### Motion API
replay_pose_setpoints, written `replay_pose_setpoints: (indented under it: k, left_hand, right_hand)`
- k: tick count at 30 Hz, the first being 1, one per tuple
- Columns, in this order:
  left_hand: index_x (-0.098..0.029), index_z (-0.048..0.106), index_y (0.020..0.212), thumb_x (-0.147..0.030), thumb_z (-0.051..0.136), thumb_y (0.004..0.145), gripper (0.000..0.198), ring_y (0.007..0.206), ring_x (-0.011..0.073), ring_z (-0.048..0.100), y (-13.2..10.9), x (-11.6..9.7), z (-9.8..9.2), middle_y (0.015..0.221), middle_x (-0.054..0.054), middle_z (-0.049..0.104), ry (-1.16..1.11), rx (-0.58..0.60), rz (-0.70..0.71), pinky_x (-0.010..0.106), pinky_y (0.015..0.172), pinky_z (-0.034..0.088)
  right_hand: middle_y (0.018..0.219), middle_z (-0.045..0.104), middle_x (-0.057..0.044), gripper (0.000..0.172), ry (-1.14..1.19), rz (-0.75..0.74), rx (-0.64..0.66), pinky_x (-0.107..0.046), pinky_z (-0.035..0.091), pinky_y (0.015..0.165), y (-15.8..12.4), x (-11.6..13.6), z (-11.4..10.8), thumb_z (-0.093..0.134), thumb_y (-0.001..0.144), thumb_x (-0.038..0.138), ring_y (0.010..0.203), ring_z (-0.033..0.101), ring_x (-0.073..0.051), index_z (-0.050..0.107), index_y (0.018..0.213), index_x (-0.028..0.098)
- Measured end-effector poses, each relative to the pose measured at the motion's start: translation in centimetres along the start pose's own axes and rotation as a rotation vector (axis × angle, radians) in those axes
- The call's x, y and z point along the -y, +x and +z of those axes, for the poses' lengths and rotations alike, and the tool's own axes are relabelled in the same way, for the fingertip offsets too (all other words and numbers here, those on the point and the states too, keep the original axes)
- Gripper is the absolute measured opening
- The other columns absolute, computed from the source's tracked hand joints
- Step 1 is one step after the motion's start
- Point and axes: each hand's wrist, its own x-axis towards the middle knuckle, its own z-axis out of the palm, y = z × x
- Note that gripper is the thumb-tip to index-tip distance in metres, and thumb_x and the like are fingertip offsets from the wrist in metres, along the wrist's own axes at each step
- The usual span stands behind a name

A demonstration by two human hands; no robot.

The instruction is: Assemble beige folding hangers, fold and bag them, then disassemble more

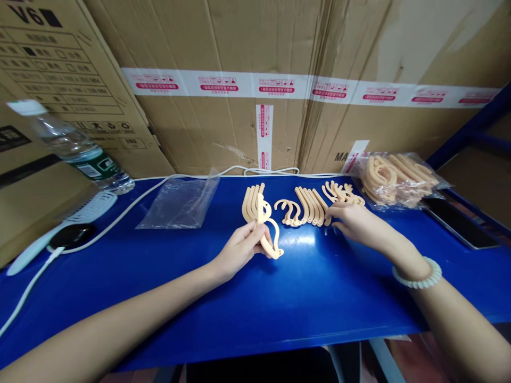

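Note:
My left hand is closed around a beige plastic folding hanger piece, made up of a straight arm and a curved hook, held above the blue table. Just behind it lie several flat beige hanger arms with curved lower ends. To the right are several loose hooks and a row of slanted arms. My right hand is at the right end of that row, fingers bent and pinched together. What is between its fingertips is too small to make out. Beyond it sits a pile of small curved pieces.
A clear bag of beige parts and a dark phone lie at the right. An empty plastic bag, water bottle, hairbrush and black mouse-like device are at the left. Cardboard boxes wall the back edge.

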Motion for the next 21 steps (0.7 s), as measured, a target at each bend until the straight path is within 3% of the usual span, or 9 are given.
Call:
replay_pose_setpoints:
  k: [4, 10, 13, 17, 21]
  left_hand:
    - [-0.013, 0.059, 0.081, -0.060, 0.077, 0.080, 0.050, 0.066, 0.0151, 0.064, -0.1, -0.1, 0.0, 0.071, 0.003, 0.064, 0.003, -0.021, 0.013, 0.028, 0.067, 0.057]
    - [-0.015, 0.055, 0.113, -0.057, 0.070, 0.088, 0.051, 0.065, 0.0148, 0.065, -0.1, 0.2, -0.4, 0.072, 0.000, 0.065, 0.104, -0.050, 0.102, 0.029, 0.068, 0.059]
    - [-0.016, 0.054, 0.115, -0.054, 0.066, 0.092, 0.046, 0.066, 0.0156, 0.065, -0.2, 0.3, -0.5, 0.074, 0.000, 0.065, 0.191, -0.047, 0.162, 0.030, 0.067, 0.059]
    - [-0.014, 0.059, 0.114, -0.045, 0.060, 0.097, 0.036, 0.071, 0.0155, 0.064, -0.6, 0.0, -0.3, 0.078, 0.001, 0.064, 0.398, -0.058, 0.229, 0.027, 0.070, 0.056]
    - [-0.014, 0.062, 0.118, -0.039, 0.057, 0.099, 0.032, 0.080, 0.0174, 0.064, -0.9, 0.0, -0.1, 0.091, 0.005, 0.065, 0.479, -0.020, 0.307, 0.028, 0.075, 0.055]
  right_hand:
    - [0.090, 0.068, -0.012, 0.015, -0.026, 0.009, 0.010, -0.032, 0.050, 0.075, 0.1, 0.4, 0.2, 0.056, 0.085, 0.005, 0.082, 0.066, -0.023, 0.068, 0.087, 0.013]
    - [0.092, 0.067, -0.013, 0.020, -0.006, 0.025, 0.020, -0.035, 0.052, 0.078, 0.2, 1.0, 0.2, 0.049, 0.092, 0.010, 0.085, 0.067, -0.024, 0.069, 0.090, 0.013]
    - [0.094, 0.067, -0.013, 0.021, -0.034, 0.024, -0.083, -0.038, 0.055, 0.075, 0.1, 2.2, 0.0, 0.049, 0.094, 0.013, 0.084, 0.067, -0.026, 0.069, 0.100, 0.013]
    - [0.123, 0.063, -0.016, 0.038, 0.073, -0.216, -0.314, -0.041, 0.056, 0.089, 0.0, 5.6, 0.2, 0.047, 0.098, 0.015, 0.110, 0.063, -0.027, 0.055, 0.135, 0.015]
    - [0.124, 0.062, -0.016, 0.043, 0.043, -0.434, -0.344, -0.039, 0.055, 0.085, -0.2, 8.7, 1.4, 0.045, 0.099, 0.013, 0.108, 0.061, -0.025, 0.052, 0.141, 0.017]
